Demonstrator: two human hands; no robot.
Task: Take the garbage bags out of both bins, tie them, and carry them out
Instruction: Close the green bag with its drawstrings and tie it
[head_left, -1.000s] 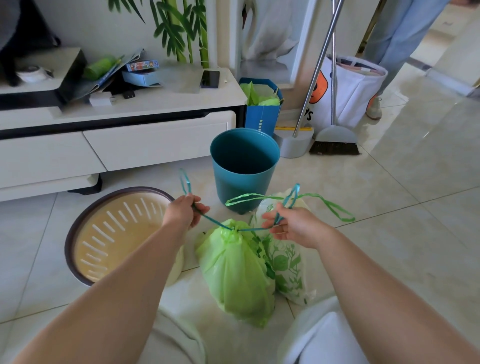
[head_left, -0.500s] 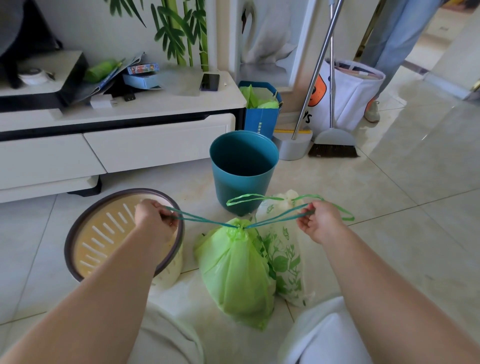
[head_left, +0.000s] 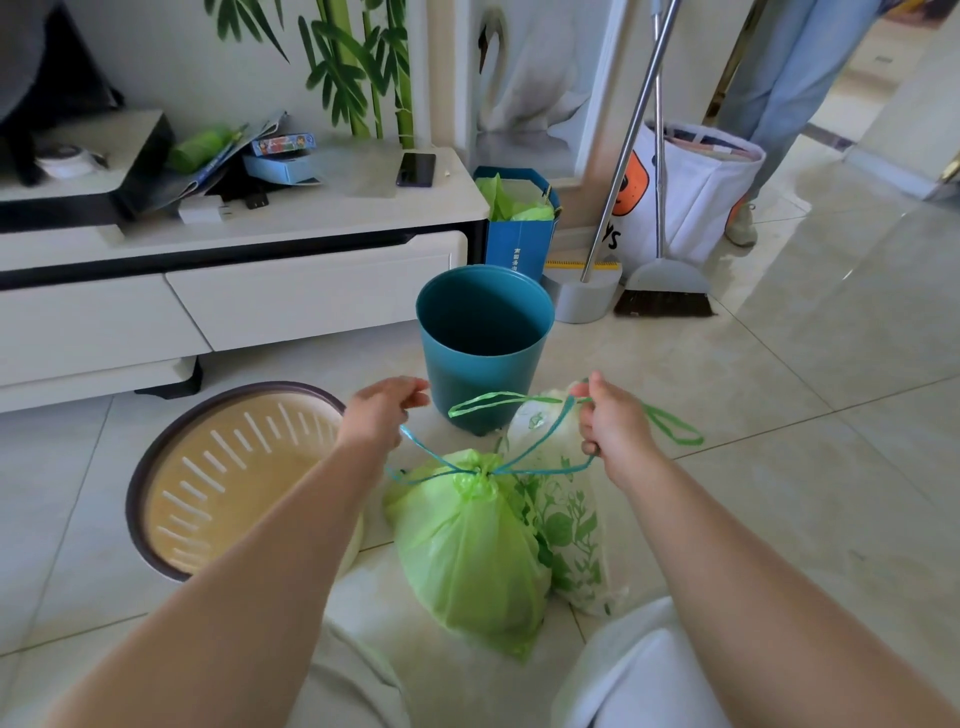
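Observation:
A full green garbage bag (head_left: 467, 551) sits on the floor between my knees, its neck cinched by a teal drawstring (head_left: 519, 457). My left hand (head_left: 379, 410) grips one end of the drawstring and my right hand (head_left: 608, 415) grips the other, both raised above the knot. Behind the green bag leans a white bag with a green leaf print (head_left: 566, 519); its green drawstring loop (head_left: 670, 426) lies slack past my right hand. The teal bin (head_left: 483, 343) stands empty just beyond my hands. The cream slotted bin with a dark rim (head_left: 228, 473) stands at the left.
A white TV cabinet (head_left: 234, 291) runs along the left wall. Past the teal bin stand a blue paper bag (head_left: 519, 239), a broom with dustpan (head_left: 660, 291) and a white tote (head_left: 691, 192). A person's legs (head_left: 789, 93) are at the far right doorway.
My hands came back in from a wide sideways pull and rose closer together above the knot. The drawstring ends slope up from the neck instead of stretching flat.

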